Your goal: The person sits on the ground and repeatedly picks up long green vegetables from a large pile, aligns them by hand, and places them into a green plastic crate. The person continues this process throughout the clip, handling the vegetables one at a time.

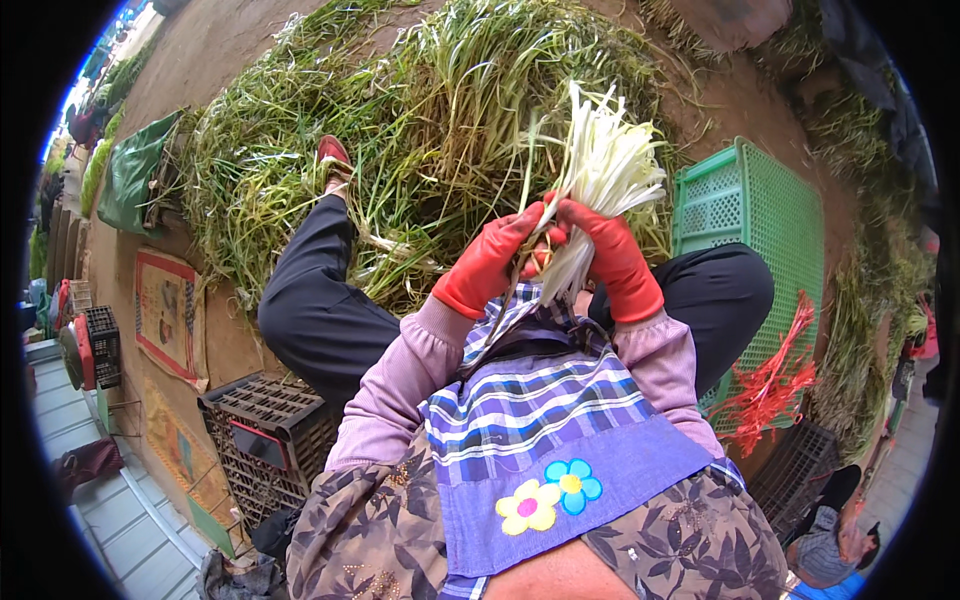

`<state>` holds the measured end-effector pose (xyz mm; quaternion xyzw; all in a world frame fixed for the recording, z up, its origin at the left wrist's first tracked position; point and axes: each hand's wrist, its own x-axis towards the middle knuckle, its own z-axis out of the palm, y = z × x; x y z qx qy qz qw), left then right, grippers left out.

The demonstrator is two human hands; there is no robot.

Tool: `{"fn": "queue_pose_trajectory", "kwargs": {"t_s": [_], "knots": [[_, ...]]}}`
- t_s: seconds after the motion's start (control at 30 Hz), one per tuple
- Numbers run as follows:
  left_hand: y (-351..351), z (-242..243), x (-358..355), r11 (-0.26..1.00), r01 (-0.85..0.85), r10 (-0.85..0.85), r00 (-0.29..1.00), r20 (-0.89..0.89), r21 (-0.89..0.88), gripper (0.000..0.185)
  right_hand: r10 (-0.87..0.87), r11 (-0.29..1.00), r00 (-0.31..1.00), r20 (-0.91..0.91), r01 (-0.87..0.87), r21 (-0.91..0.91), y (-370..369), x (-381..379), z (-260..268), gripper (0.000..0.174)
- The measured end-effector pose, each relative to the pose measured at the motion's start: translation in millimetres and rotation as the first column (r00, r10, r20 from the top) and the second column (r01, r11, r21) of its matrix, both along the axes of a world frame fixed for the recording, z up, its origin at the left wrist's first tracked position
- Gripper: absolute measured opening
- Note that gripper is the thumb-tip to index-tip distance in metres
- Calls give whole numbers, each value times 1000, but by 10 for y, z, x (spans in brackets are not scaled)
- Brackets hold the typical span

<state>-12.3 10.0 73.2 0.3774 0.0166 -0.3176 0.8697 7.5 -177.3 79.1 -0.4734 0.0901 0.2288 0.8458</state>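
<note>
A bundle of pale, white-stalked leafy greens point(611, 161) is upright in front of my chest. My right hand point(615, 259), in a red rubber glove, is closed around its lower part. Against its left side is my left hand point(495, 255), gloved the same way, with thin green and brownish stalks point(527, 169) pinched between thumb and fingers. The fingertips of both hands nearly meet. Behind them lies a large heap of long green stalks and leaves point(420, 112), partly under my outstretched leg.
An upturned green plastic crate point(784, 225) stands at right, with red ties point(776, 375) over it. A black plastic crate point(262, 442) bearing a phone-like object is at lower left. Left are a green plastic sheet point(139, 176) and a flattened printed sack point(169, 315). A person point(825, 547) is at lower right.
</note>
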Motion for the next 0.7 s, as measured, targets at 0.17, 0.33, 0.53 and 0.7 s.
{"fn": "queue_pose_trajectory", "kwargs": {"t_s": [0.17, 0.33, 0.53, 0.7], "knots": [[-117, -133, 34, 906, -307, 325, 945, -15, 292, 22, -209, 958, 977, -38, 197, -209, 7, 7, -85, 22], [-307, -315, 1, 864, -485, 474, 874, 104, 138, 9, -149, 983, 989, -25, 145, -113, 194, -234, -191, 19], [-282, -347, 7, 811, -523, 487, 852, 192, 261, 11, -327, 935, 941, -90, 308, -178, 158, -153, -336, 22], [-21, -354, 128, 630, -497, 136, 827, 546, 596, 13, -411, 906, 911, 18, 410, -108, 123, -95, -255, 21]]}}
